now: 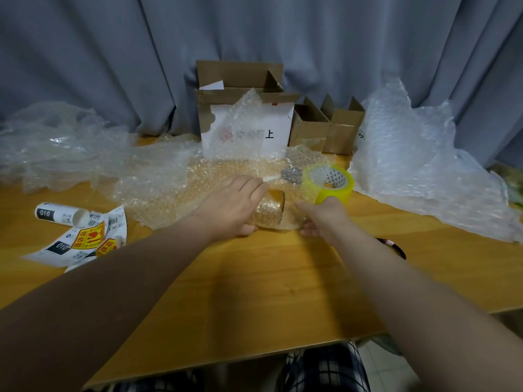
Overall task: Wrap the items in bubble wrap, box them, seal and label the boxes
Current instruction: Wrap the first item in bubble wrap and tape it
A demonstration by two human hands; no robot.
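Lap: plaid trousers (pixel 325 369) showed under the table's near edge, closest to the camera.
Table (pixel 268 292): wooden top; the near half was bare wood between the two forearms, the widest free room in view.
Left hand (pixel 232 205): lay palm down over the wrapped item, fingers nearly straight and pressing on it, thumb at its near side.
Wrapped item (pixel 270 206): a short cylinder rolled in bubble wrap, lying at the table's middle, one round end facing right.
White strip (pixel 271 178): lay just past the left fingertips; contact could not be told.
Right hand (pixel 322 216): fingers curled round the lower rim of the tape roll (pixel 329 183), which stood tilted just right of the wrapped item.
Bubble wrap sheet (pixel 169 182): spread under and behind the item, its ragged near edge ending left of the left wrist.
Loose wrap: heaps at the left (pixel 56 137) and right (pixel 418 165) table ends, crowding both sides.
Large box (pixel 243 120): open, flaps up, at the far edge against the curtain (pixel 254 29).
Small boxes (pixel 308 128): two open ones, touching, just right of the large box.
Labels (pixel 82 239): a curled strip and a label roll (pixel 60 215) near the left edge.
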